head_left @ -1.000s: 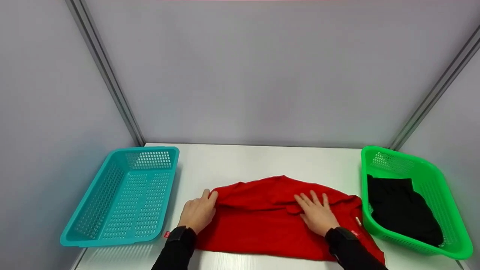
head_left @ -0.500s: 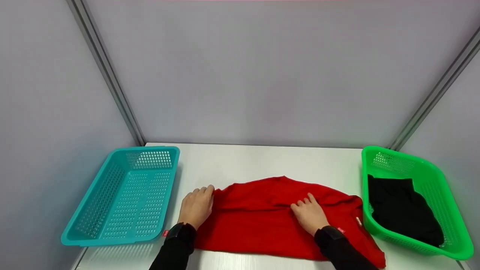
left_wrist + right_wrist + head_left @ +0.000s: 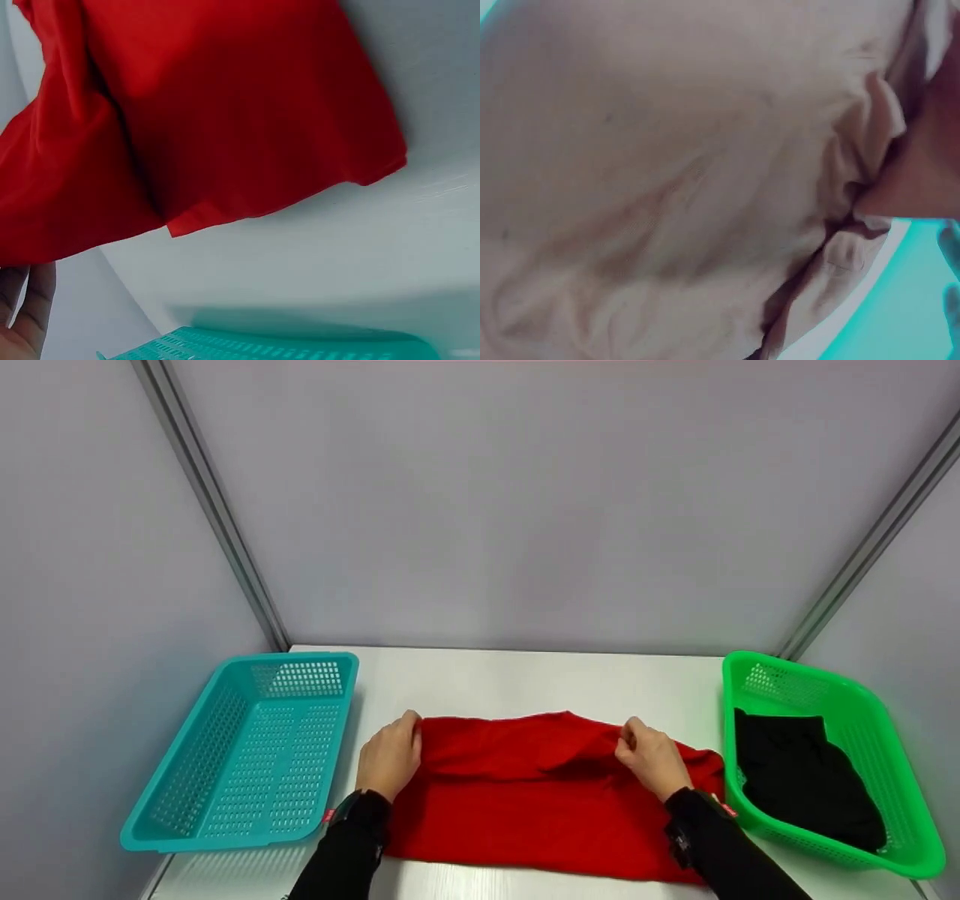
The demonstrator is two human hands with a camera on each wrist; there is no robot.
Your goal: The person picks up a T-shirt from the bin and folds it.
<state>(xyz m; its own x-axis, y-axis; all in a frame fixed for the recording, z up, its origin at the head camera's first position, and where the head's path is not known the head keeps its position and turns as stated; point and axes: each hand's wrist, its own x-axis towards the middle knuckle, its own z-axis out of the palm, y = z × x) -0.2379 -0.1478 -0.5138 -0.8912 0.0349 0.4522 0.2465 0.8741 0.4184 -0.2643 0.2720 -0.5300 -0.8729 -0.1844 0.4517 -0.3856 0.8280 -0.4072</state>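
A red garment [image 3: 517, 821] lies folded on the white table in the head view, its far part raised in a loose fold. My left hand [image 3: 390, 757] pinches its far left corner; in the left wrist view, fingertips [image 3: 34, 311] meet the cloth's edge. At the far edge toward the right, my right hand [image 3: 654, 759] pinches the fabric with curled fingers. The right wrist view has washed-out colours, and there the bunched cloth [image 3: 667, 180] looks beige beside my thumb [image 3: 922, 172]. Most of the right fingers are hidden.
A turquoise perforated basket [image 3: 277, 761] stands on the left of the table. On the right, a green basket [image 3: 862, 694] holds a folded black garment [image 3: 806, 780] and sits close against the red cloth. Grey panels [image 3: 510, 510] enclose the back and sides.
My right hand has gone from lying spread on the cloth to pinching its far edge, farther right. The left hand has shifted slightly away from me, and the garment's far left edge has straightened.
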